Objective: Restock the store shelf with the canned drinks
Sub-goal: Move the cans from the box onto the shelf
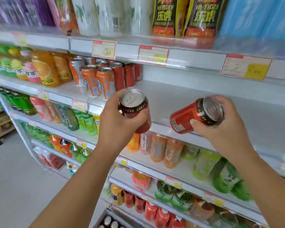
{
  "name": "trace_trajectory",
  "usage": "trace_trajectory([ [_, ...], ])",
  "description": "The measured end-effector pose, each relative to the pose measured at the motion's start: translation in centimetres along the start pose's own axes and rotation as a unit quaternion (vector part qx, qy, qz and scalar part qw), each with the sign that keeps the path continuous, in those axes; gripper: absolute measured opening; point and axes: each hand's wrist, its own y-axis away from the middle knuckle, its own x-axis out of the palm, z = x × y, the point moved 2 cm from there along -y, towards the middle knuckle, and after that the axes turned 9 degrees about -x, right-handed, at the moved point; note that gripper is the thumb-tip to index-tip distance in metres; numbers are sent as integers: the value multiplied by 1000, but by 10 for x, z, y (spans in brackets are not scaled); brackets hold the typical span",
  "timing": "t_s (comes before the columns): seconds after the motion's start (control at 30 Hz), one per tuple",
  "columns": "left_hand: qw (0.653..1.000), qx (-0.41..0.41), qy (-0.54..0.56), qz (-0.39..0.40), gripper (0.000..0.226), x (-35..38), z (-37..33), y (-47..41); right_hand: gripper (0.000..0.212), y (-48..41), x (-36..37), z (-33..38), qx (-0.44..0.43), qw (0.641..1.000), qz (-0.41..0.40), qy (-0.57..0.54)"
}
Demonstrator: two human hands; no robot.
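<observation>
My left hand (117, 122) grips a red can (134, 105) with a silver top, held nearly upright in front of the shelf edge. My right hand (220, 124) grips a second red can (189, 117), tilted so its base points left and its top faces me. Both cans hover just in front of the grey shelf (196, 96), whose right part is bare. On that shelf to the left stand several orange cans (104, 81) and red cans (122, 74) in rows.
Orange juice bottles (44, 69) and tea bottles fill the shelf's left end. Bottles crowd the shelf above (187, 17) and the lower shelves (164, 152). Price tags (104, 49) hang on the rails. Grey floor (11, 178) lies at the lower left.
</observation>
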Motion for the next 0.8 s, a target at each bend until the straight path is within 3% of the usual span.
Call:
trace_trajectory([
  [0.17,998,2,-3,-57,51,16,1,-50,61,-55,10,-16,-22,998,50,7],
  [0.27,999,-4,-35,-34,42,24,10,-84,60,-82,27,-26,-7,995,99,30],
  [0.4,998,2,-61,-1,49,33,28,-125,63,-113,54,-37,35,993,115,20],
  [0.57,995,16,-71,62,60,35,60,-158,63,-122,94,-48,72,995,63,-33],
  [0.7,989,19,-84,123,84,30,79,-169,86,-113,117,-50,87,991,76,-69],
  [0.8,968,34,-211,135,87,31,91,-162,100,-114,128,-50,83,995,51,-30],
])
